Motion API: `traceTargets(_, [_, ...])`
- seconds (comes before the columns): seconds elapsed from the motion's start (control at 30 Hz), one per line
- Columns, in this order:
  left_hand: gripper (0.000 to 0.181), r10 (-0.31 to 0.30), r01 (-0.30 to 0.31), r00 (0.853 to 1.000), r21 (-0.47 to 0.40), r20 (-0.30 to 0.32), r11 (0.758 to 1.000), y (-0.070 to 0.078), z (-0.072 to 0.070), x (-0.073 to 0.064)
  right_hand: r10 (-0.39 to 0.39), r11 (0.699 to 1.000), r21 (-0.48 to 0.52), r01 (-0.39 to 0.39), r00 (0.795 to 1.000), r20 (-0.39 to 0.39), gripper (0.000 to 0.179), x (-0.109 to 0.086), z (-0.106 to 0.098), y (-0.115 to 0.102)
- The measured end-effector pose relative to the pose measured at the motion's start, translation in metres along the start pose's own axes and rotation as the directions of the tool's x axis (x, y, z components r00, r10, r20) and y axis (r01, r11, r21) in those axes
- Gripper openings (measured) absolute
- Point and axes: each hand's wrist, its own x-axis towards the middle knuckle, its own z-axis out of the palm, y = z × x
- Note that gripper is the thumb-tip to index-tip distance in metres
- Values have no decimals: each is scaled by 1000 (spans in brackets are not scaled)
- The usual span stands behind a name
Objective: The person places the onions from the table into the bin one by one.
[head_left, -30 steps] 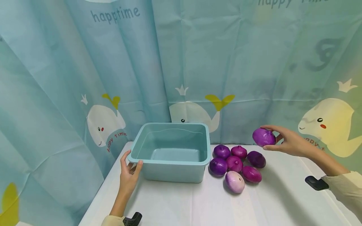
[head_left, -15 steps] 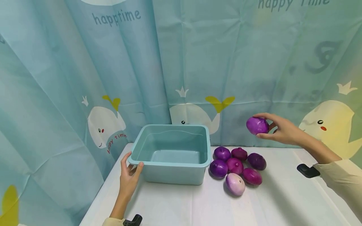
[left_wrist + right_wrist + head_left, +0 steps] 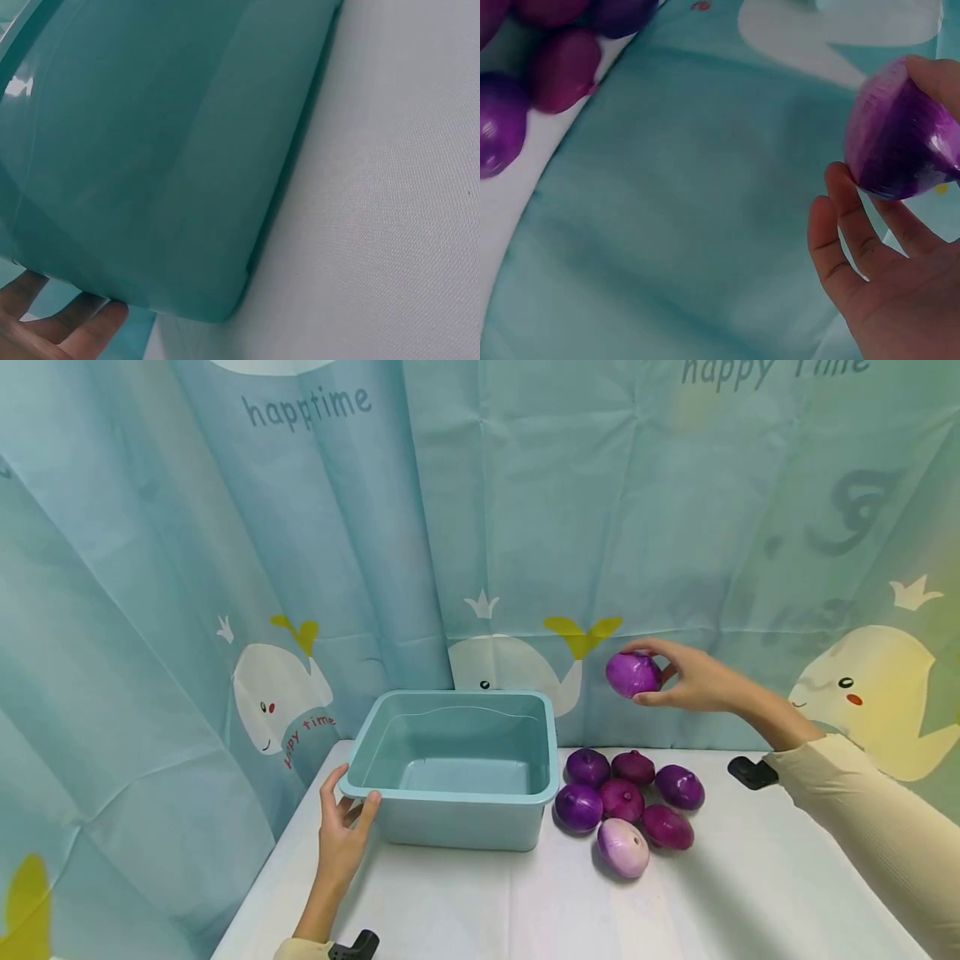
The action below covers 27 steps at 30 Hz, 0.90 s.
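My right hand (image 3: pixel 693 679) holds a purple onion (image 3: pixel 633 674) between thumb and fingers, raised well above the table behind the other onions. In the right wrist view that onion (image 3: pixel 900 135) sits between the thumb and fingertips, with the other fingers spread below it. My left hand (image 3: pixel 343 835) grips the near left corner of a light blue plastic basin (image 3: pixel 457 821), thumb at the front rim and fingers along the left side. In the left wrist view, fingers (image 3: pixel 97 330) touch the basin's wall. Nothing lies inside the basin.
Several onions (image 3: pixel 621 800) lie clustered on the white table (image 3: pixel 465 902), right of the basin. A paler onion (image 3: pixel 623 848) is nearest the front. A blue-green curtain (image 3: pixel 525 527) with whale prints hangs right behind the table.
My right hand has carried the onion leftward and up, from the right of the cluster to above its back. My left hand has stayed at the basin's corner.
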Motion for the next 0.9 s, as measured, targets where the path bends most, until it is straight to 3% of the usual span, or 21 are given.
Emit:
traceTargets(0.47, [71,16,-16,1000,6,-22,1000,-1,3,1,-52,995,88,39,987,153,67,73,41,-54])
traceTargets(0.67, [70,1,-1,1000,13,-24,1000,-2,3,1,-86,987,152,56,976,198,67,98,63,-72])
traceTargets(0.9, [71,2,-1,1000,16,-25,1000,-1,2,1,-145,983,144,115,964,223,65,122,91,-90])
